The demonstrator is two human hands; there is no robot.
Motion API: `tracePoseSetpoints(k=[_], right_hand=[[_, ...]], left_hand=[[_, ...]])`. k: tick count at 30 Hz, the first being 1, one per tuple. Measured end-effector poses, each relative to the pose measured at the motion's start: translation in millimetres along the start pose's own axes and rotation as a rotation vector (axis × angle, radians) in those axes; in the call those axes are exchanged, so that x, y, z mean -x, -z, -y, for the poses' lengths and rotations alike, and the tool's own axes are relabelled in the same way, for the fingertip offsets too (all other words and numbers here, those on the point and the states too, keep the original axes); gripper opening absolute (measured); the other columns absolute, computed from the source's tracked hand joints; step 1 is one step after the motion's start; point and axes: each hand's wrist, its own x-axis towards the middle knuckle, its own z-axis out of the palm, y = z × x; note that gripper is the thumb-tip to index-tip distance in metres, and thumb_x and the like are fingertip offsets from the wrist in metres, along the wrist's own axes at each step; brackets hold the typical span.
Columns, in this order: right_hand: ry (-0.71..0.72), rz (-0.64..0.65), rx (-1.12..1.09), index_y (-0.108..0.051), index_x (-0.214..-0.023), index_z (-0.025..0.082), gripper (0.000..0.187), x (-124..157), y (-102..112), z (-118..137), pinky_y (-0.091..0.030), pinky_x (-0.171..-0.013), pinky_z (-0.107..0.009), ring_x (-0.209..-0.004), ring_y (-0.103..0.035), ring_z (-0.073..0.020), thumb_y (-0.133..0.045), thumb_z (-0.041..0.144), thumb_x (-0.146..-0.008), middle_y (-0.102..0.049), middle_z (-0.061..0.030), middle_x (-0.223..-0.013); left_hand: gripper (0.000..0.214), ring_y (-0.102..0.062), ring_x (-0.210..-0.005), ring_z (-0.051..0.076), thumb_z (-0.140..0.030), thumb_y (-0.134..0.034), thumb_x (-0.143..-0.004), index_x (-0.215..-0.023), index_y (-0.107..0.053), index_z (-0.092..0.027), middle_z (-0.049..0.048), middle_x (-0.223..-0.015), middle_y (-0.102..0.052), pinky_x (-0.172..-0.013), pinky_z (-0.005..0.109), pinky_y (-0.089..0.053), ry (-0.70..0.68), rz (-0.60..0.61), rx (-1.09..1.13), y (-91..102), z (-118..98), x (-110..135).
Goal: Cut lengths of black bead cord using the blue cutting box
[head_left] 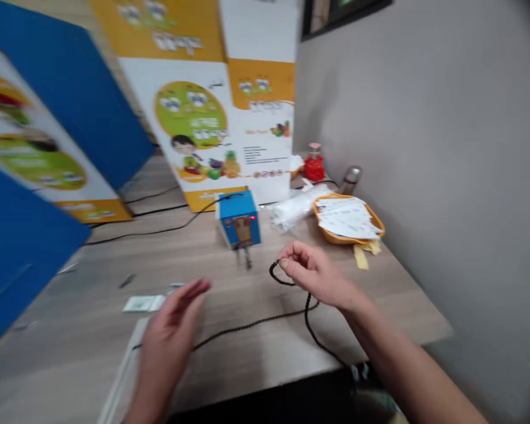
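Note:
My right hand (311, 272) pinches one end of a strand of small dark beads (265, 320) between thumb and fingertips. From there the strand makes a small loop, crosses the table to the left and also hangs over the front edge. My left hand (172, 327), a little blurred, is held over the left stretch of the strand with fingers stretched out and nothing visible in them; it hides part of the strand. Beyond both hands stands a small blue box device (238, 207) with a lit red light and two metal prongs (244, 257) at its front.
An orange basket (380, 227) of paper slips stands at the right, near a clear plastic roll (298, 209), a red bottle (314, 164) and a metal flask (351, 178). Tall printed cartons (258, 159) and blue panels (66, 76) rise behind. Black cables (159, 235) cross the wooden table.

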Motion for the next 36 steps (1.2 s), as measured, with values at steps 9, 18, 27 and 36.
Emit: tracePoseSetpoints(k=[9, 18, 27, 36], right_hand=[[0.056, 0.060, 0.156, -0.058, -0.089, 0.015, 0.019, -33, -70, -40, -0.035, -0.057, -0.022, -0.063, -0.046, -0.0119, -0.052, 0.033, -0.092, -0.052, 0.0018, -0.071], [0.078, -0.066, 0.326, -0.061, -0.085, 0.016, 0.015, -52, -62, -104, -0.039, -0.066, -0.023, -0.068, -0.054, -0.0136, -0.051, 0.027, -0.089, -0.061, 0.0005, -0.074], [0.051, -0.154, 0.381, -0.061, -0.081, 0.016, 0.012, -85, -61, -141, -0.037, -0.062, -0.023, -0.064, -0.053, -0.0140, -0.053, 0.024, -0.086, -0.061, 0.0005, -0.071], [0.038, -0.160, 0.400, -0.061, -0.082, 0.017, 0.011, -94, -64, -145, -0.038, -0.064, -0.023, -0.067, -0.054, -0.0145, -0.053, 0.020, -0.088, -0.061, 0.0003, -0.073]], left_hand=[[0.023, -0.064, -0.083, 0.017, -0.035, -0.063, -0.087, -0.101, -0.060, -0.017, 0.0048, -0.090, -0.067, -0.076, 0.027, -0.051, 0.102, 0.288, 0.413, -43.1, 28, -21], [0.006, -0.059, -0.074, 0.015, -0.015, -0.058, -0.084, -0.088, -0.061, -0.019, -0.0002, -0.079, -0.064, -0.069, 0.026, -0.042, -0.140, 0.153, -0.136, -73.6, 62, -38], [0.005, -0.062, -0.076, 0.018, -0.017, -0.060, -0.084, -0.088, -0.061, -0.020, 0.0009, -0.082, -0.066, -0.069, 0.027, -0.043, -0.059, 0.080, -0.209, -101.9, 92, -58], [0.004, -0.062, -0.075, 0.018, -0.021, -0.058, -0.086, -0.088, -0.061, -0.019, 0.0021, -0.082, -0.067, -0.070, 0.028, -0.044, -0.045, 0.080, -0.200, -104.0, 92, -66]])
